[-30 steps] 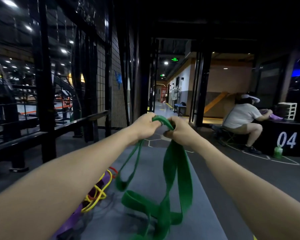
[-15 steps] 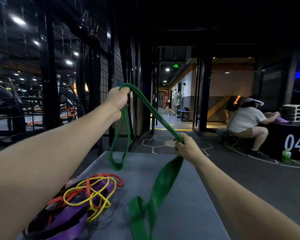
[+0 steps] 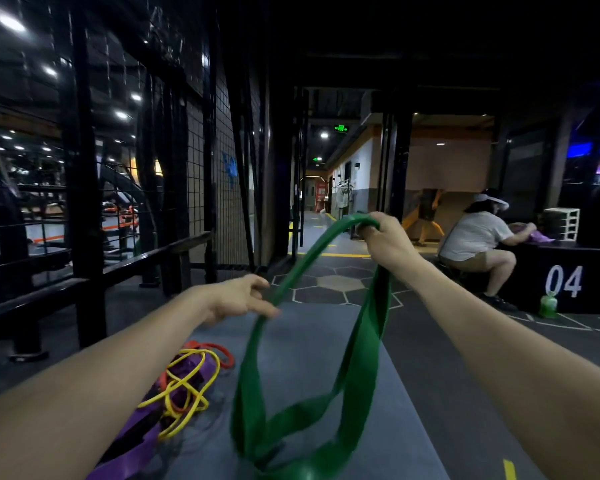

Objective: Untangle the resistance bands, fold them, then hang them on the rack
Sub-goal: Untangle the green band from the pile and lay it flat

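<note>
One grey mat [image 3: 312, 341] lies under my arms. I see the green band [image 3: 364, 344] looping from my raised right hand [image 3: 387, 239], which grips its top, down to the mat. My left hand [image 3: 238, 299], fingers loose, touches its left strand. Tangled bands [image 3: 184, 386] lie left.

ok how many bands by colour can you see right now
green band: 1, held up by the right hand
yellow band: 1
orange band: 1
purple band: 1
total: 4, though the pile is tangled and may hide more
</note>
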`<act>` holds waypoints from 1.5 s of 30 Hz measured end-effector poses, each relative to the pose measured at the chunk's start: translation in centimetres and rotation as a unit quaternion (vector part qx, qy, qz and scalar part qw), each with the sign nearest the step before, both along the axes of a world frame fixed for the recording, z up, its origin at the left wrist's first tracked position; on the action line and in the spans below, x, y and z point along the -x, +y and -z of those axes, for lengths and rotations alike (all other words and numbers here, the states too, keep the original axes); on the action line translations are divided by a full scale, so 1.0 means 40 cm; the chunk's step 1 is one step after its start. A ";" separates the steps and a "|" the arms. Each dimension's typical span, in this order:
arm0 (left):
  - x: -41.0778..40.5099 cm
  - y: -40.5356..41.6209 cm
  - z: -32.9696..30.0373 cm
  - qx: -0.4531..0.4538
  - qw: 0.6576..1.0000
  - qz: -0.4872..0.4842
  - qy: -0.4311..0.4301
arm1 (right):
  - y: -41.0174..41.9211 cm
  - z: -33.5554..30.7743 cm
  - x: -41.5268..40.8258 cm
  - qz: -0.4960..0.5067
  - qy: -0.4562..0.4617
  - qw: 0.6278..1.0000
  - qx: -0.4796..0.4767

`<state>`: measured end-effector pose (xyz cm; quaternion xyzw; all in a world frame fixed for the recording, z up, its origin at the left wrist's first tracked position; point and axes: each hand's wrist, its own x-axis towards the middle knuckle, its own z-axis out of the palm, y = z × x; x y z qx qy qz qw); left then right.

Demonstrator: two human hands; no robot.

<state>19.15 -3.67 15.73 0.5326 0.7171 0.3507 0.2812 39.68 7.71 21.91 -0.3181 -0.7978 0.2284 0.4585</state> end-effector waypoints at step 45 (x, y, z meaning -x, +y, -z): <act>-0.039 -0.032 -0.147 -0.152 0.985 0.023 0.072 | -0.049 -0.038 0.096 -0.058 -0.060 0.996 -0.015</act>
